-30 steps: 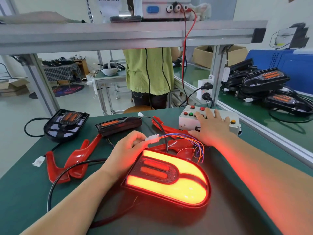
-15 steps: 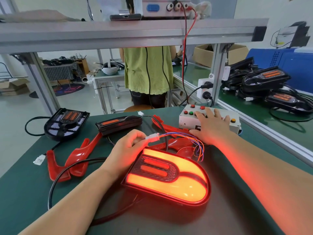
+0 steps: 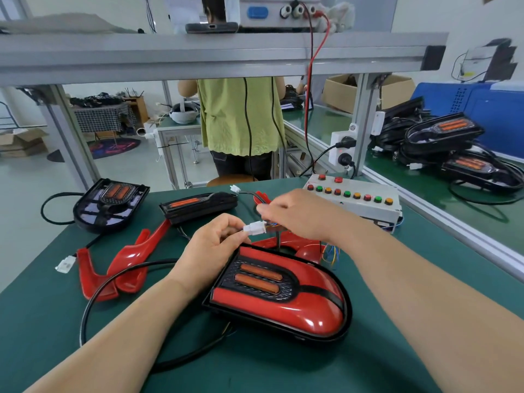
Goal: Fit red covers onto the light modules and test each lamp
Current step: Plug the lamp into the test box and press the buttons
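A lamp with its red cover fitted (image 3: 283,296) lies unlit on the green mat in front of me. Just behind it, my left hand (image 3: 212,245) pinches the white connector (image 3: 255,228) at the end of the lamp's cable. My right hand (image 3: 300,215) has its fingers closed on the mating plug with coloured wires; its fingertips are blurred. The white test box (image 3: 354,199) with coloured buttons stands behind my right hand. Two loose red covers (image 3: 124,262) lie at the left. Two uncovered black modules (image 3: 110,204) (image 3: 198,207) sit further back.
A black cable (image 3: 93,296) loops on the mat left of the lamp. More red covers (image 3: 295,242) lie under my right wrist. A pile of black modules (image 3: 448,148) fills the bench at the right. A person in a green shirt (image 3: 241,117) stands beyond the table.
The lamp has gone from glowing to unlit. My right hand has left the test box buttons and come to the connector that my left hand holds.
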### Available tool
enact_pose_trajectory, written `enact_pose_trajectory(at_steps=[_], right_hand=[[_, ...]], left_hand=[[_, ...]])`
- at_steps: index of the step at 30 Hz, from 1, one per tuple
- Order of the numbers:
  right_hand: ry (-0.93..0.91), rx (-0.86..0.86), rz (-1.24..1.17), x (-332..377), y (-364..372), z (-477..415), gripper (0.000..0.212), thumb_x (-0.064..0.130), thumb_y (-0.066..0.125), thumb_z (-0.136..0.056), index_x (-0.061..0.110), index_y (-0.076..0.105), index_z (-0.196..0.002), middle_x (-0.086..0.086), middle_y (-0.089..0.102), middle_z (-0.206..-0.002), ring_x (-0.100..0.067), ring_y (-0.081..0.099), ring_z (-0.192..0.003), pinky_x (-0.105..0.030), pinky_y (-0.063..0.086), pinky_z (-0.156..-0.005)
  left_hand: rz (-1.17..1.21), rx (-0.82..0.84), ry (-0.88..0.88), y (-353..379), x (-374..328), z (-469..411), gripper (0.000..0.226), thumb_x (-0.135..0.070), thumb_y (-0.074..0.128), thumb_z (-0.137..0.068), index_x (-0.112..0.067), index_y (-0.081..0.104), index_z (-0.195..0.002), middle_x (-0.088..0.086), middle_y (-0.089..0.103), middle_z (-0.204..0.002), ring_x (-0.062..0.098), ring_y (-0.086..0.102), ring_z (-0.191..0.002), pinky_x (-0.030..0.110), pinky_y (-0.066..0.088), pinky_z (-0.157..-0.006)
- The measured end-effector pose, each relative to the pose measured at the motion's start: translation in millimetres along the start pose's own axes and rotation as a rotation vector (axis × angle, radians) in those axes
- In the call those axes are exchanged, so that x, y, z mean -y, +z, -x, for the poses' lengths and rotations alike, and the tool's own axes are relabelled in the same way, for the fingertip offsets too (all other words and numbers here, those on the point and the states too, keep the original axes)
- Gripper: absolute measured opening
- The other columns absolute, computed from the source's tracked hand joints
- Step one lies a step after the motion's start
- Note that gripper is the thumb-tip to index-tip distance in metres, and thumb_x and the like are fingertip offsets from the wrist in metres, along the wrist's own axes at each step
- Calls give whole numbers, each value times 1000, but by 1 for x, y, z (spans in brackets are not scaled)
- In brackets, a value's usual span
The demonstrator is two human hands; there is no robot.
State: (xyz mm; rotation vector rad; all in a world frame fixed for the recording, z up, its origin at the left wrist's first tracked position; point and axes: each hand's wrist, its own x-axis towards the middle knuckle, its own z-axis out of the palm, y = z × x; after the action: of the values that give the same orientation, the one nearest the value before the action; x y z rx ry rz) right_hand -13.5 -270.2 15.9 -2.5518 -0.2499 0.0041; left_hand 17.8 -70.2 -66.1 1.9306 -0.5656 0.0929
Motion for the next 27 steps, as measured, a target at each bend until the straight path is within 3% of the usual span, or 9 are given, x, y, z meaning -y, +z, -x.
enact_pose_trajectory(at_steps=[2, 7, 11, 14, 17, 20, 23, 25, 27], right_hand=[[8, 65, 0, 3, 4, -1, 53, 50, 50, -98, 2, 73, -99, -20, 71, -106, -32, 66, -99, -47, 51, -94], [-30, 43, 2, 0, 10, -1, 19, 33, 74, -87, 22, 74, -104, 3, 71, -89, -8, 58, -74, -31, 49, -75], [-54, -73, 59, -5, 20, -4, 22, 32, 77, -84, 25, 75, -104, 10, 67, -81, -1, 54, -68, -30, 47, -72], [-76, -106, 42, -11, 22, -3, 24, 34, 77, -83, 25, 76, -106, 12, 68, -79, 2, 52, -65, -30, 48, -72], [-108, -144, 62, -15, 25, -2, 24, 38, 76, -84, 27, 76, -106, 10, 70, -79, 2, 48, -58, -28, 43, -63], [-144, -168, 98, -17, 28, -1, 20, 41, 73, -86, 27, 77, -100, 10, 68, -71, -1, 48, -55, -28, 41, -59], [-125, -136, -77, -19, 28, 1, 15, 36, 75, -86, 27, 78, -97, 9, 69, -71, 1, 55, -56, -25, 42, -57], [-104, -121, -154, -21, 26, 3, 14, 34, 75, -85, 28, 79, -96, 5, 73, -77, -8, 62, -64, -32, 49, -65], [-106, -113, -166, -21, 26, 4, 12, 34, 74, -86, 28, 79, -96, 5, 73, -78, -9, 61, -65, -31, 51, -67]], left_hand=[[-12, -16, 27, -1, 1, 1, 11, -29, 64, -93, -39, 65, -93, -6, 74, -88, 14, 69, -85, 44, 54, -88], [-39, -46, 41, -3, 3, -2, 25, -27, 67, -92, -49, 67, -104, 4, 70, -93, 22, 64, -89, 40, 52, -88], [-68, -9, 84, -4, -1, -1, 24, -32, 66, -91, -54, 69, -99, -19, 72, -90, -5, 63, -82, 12, 46, -77], [-65, -24, 74, -2, -3, -1, 19, -41, 64, -85, -55, 69, -96, -21, 73, -95, -2, 66, -91, 23, 49, -84], [-93, -56, 74, -1, -2, -2, 15, -35, 67, -89, -49, 70, -96, -20, 72, -94, 2, 65, -90, 32, 50, -85], [-117, -60, 61, -2, -3, -2, 19, -30, 66, -94, -49, 69, -96, -22, 70, -92, 0, 63, -87, 28, 47, -79], [-110, -56, 55, 0, -6, -1, 20, -28, 64, -94, -47, 70, -94, -22, 70, -91, -2, 62, -86, 24, 43, -76], [-101, -54, 57, 0, -9, 0, 19, -26, 64, -94, -44, 72, -92, -21, 69, -88, -3, 61, -81, 21, 41, -74], [-103, -50, 56, 0, -10, 0, 18, -25, 65, -94, -41, 73, -91, -20, 69, -87, -3, 60, -79, 20, 40, -72]])
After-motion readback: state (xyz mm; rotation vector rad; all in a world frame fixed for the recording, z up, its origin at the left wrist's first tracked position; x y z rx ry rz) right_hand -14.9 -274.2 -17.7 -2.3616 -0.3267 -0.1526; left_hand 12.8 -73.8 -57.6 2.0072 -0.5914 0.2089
